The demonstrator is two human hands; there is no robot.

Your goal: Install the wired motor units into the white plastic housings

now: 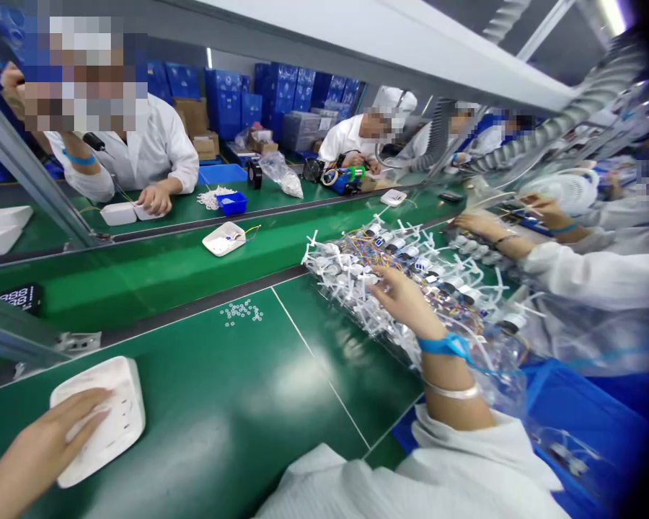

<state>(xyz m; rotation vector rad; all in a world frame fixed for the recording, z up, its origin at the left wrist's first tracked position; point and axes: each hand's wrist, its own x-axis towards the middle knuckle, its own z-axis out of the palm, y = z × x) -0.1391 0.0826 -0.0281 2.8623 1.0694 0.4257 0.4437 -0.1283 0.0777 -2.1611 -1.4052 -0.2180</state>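
On the green desk [195, 418], your left hand [65, 436] lies spread on a white housing [127, 404]; your right hand [405, 299] is at the wired parts [346, 277], its grip impossible to tell. Blue boxes [227, 104] stand beyond.

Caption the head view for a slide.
Left hand on a white casing, right hand at a cluster of wired parts, above a green workbench.

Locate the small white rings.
Head view, left of centre: the rings lie scattered on the green tabletop, between the white cover and the right hand.
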